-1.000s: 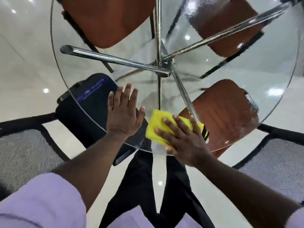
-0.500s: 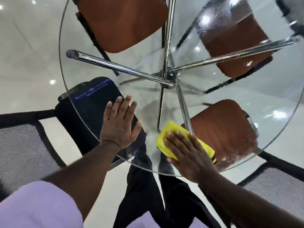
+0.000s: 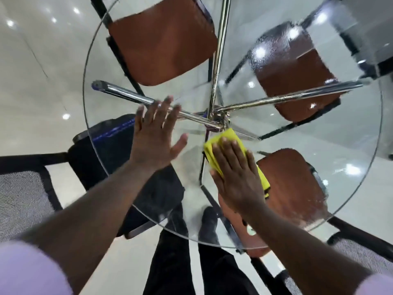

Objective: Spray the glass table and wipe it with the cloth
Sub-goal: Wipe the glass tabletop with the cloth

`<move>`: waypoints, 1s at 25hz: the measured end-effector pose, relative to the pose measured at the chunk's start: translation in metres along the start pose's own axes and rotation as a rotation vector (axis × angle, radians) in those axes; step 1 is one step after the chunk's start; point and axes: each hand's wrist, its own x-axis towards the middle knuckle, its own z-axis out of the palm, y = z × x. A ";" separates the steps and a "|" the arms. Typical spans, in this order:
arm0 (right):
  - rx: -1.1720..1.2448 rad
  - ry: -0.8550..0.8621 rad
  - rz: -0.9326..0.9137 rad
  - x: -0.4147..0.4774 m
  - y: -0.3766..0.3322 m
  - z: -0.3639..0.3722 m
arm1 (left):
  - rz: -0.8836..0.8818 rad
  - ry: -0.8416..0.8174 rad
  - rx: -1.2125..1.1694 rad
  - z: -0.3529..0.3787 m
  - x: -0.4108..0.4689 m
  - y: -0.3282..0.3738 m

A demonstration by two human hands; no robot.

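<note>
Both hands are sliding further in now: left hand (image 3: 154, 137) lying flat and open, right hand (image 3: 236, 177) pressing one cloth (image 3: 226, 137), half hiding it, on the table (image 3: 319, 145).

Clear glossy glass table (image 3: 350, 145), polished chrome legs (image 3: 127, 95), soft yellow cloth (image 3: 225, 138), glossy floor (image 3: 42, 81).

Under you was a glossy white floor (image 3: 36, 86) that reflected small round ceiling lights. Three brown chair seats (image 3: 163, 45) stood around, and black mesh chairs (image 3: 19, 201) were at your left and right, with a dark bag (image 3: 110, 150) near
</note>
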 end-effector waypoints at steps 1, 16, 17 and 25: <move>-0.004 -0.024 -0.017 -0.008 0.005 -0.001 | 0.001 -0.049 -0.001 0.003 0.021 -0.009; -0.077 0.049 -0.159 0.133 0.046 -0.010 | 0.034 -0.125 0.065 0.030 0.040 -0.020; -0.070 0.076 -0.090 0.170 0.048 -0.010 | 0.017 -0.139 0.062 0.030 0.040 -0.021; -0.016 0.034 0.073 0.163 0.021 -0.012 | 0.031 0.007 0.068 0.011 0.136 -0.052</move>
